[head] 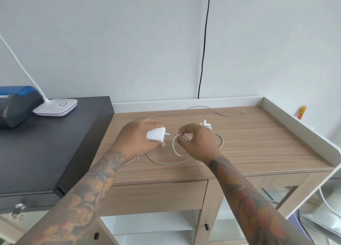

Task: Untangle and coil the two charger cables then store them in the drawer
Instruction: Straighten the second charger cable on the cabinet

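1. Centre of the frame: the left hand (137,139) has its fingers and thumb wrapped round the white charger brick (156,134), holding it just above the wooden desk (258,145).
2. Just right of it, the right hand (196,143) pinches a small loop of the braided cable (174,147) between fingertips. The rest of that cable lies slack on the desk below both hands.
3. The second charger (206,125) sits just behind the right hand, cable partly wound round it, and its thin grey cable (208,108) runs off toward the upper right of the desktop.
4. Risk one: the slack on the desk crosses itself, so pulling the loop tight could cinch a knot rather than free it.
5. Risk two: a hard tug near the brick may strain the connector where cable meets plug.
6. Risk three: the right hand's loop lies close to the second charger and could snag it and drag it along.
7. The drawer (156,196) at lower centre is closed, and both hands are occupied.
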